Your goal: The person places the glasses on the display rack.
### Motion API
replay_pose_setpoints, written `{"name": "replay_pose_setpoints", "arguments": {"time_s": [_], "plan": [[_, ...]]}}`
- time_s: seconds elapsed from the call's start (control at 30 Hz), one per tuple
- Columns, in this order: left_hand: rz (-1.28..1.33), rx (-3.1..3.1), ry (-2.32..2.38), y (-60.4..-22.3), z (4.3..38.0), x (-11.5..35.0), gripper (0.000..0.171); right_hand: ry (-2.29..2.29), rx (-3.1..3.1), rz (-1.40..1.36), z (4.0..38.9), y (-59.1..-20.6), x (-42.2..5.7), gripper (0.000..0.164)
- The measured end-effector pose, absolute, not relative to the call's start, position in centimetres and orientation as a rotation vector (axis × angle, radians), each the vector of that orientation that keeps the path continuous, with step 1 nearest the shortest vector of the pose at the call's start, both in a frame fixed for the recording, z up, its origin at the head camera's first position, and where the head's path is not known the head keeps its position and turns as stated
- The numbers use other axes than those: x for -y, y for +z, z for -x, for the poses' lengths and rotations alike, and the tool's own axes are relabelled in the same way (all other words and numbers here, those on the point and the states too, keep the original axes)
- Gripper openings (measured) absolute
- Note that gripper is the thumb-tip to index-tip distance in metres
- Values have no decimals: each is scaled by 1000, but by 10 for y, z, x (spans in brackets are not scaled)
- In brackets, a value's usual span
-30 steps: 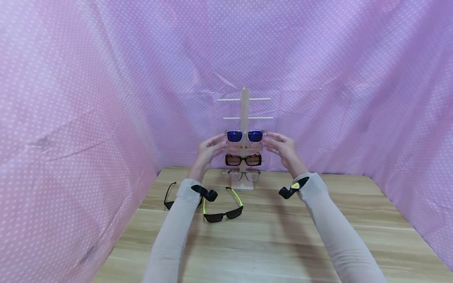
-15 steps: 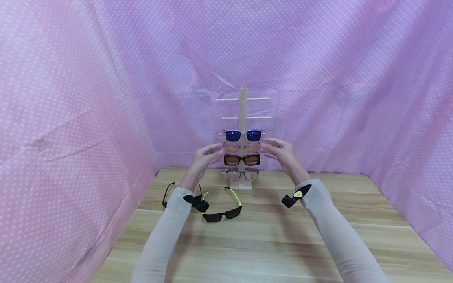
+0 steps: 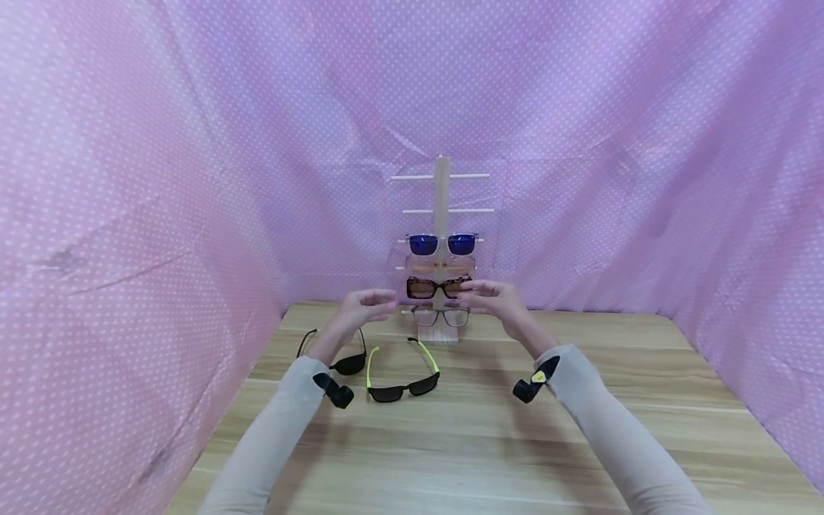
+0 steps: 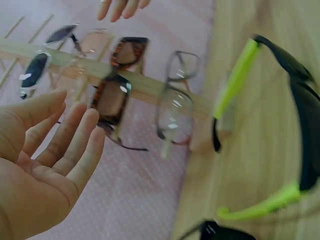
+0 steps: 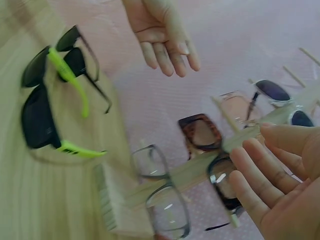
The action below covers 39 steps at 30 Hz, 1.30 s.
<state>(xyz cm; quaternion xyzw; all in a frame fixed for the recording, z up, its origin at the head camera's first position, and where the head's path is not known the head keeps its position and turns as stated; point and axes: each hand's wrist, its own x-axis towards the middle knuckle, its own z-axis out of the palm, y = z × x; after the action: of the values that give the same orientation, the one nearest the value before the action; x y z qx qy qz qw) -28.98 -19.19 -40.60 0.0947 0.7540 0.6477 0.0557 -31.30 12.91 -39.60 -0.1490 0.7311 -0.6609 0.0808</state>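
Note:
Both hands are empty, on either side of a wooden eyewear stand [image 3: 441, 193]. My left hand [image 3: 362, 311] hovers left of the stand, its fingers relaxed and touching nothing. My right hand [image 3: 498, 300] is in front of the right end of the tortoiseshell sunglasses [image 3: 421, 289]; in the right wrist view its fingers are extended and hold nothing. On the stand's rods, from above, hang clear-framed sunglasses with blue lenses [image 3: 423, 244], pale pink-tinted glasses [image 3: 421, 265], the tortoiseshell pair, and grey-framed glasses [image 3: 425, 317] lowest.
Black sunglasses with lime-green temples [image 3: 404, 392] lie on the wooden table [image 3: 463, 443] before the stand. All-black sunglasses [image 3: 350, 364] lie to their left, partly behind my left wrist. The stand's top two rods [image 3: 473, 210] carry nothing. A pink dotted cloth [image 3: 579, 107] surrounds the table.
Both hands have come away from the blue-lensed sunglasses, which stay on their rod. They have moved down toward the table, the left hand also drawing outward to the left.

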Motion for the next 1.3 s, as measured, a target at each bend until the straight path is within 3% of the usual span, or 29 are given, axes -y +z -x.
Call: {"name": "replay_pose_setpoints", "arguments": {"time_s": [0.43,0.83,1.3], "plan": [[-366,-2356,1620,-433,276,214,37,-1771,-2181,523,302,-432,-120,43],[-680,-2336,1352,-440,267,233,39,-1644,-2232,559,300,-455,-108,41],[-735,-2255,1112,-447,265,245,39,-1479,-2219,814,297,-476,-100,35]]}}
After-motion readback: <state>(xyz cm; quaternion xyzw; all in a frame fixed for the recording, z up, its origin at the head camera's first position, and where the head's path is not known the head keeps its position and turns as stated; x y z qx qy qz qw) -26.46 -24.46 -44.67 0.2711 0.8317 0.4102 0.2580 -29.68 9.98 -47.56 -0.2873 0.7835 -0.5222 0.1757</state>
